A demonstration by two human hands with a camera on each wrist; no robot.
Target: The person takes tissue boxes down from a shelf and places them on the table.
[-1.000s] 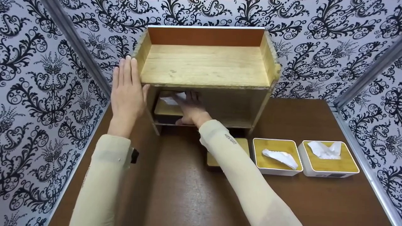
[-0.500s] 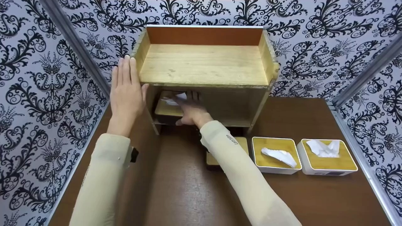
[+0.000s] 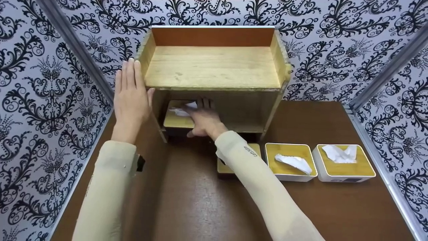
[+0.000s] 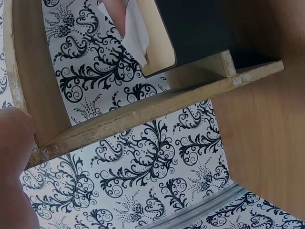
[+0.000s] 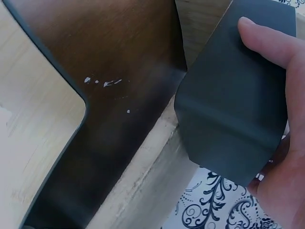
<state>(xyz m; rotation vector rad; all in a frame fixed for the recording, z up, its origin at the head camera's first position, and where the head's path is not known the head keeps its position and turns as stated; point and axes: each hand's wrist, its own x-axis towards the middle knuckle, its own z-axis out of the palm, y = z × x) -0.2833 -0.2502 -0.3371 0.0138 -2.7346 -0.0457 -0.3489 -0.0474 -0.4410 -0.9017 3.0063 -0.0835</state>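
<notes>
My right hand (image 3: 205, 120) reaches into the lower compartment of a small wooden shelf (image 3: 214, 67) and grips a black tissue box (image 3: 177, 121) with a wooden lid. The thumb presses on the box's black side (image 5: 228, 100) in the right wrist view; the fingers lie over the lid, partly hidden. White tissue (image 4: 137, 36) pokes from the lid in the left wrist view. The box sits at the compartment's left end, its front at the shelf's front edge. My left hand (image 3: 130, 93) lies flat, fingers straight, against the shelf's left side panel.
On the brown table (image 3: 200, 207) in front of the shelf stands another wood-lidded box (image 3: 224, 170), partly behind my right forearm. Two white tissue boxes, one near (image 3: 280, 150) and one farther right (image 3: 349, 170), stand beside it. Patterned walls (image 3: 46, 100) enclose the table.
The black tissue box has slid forward toward the shelf's front edge, with my right hand on it. The left hand keeps its place on the side panel; the head view has shifted slightly.
</notes>
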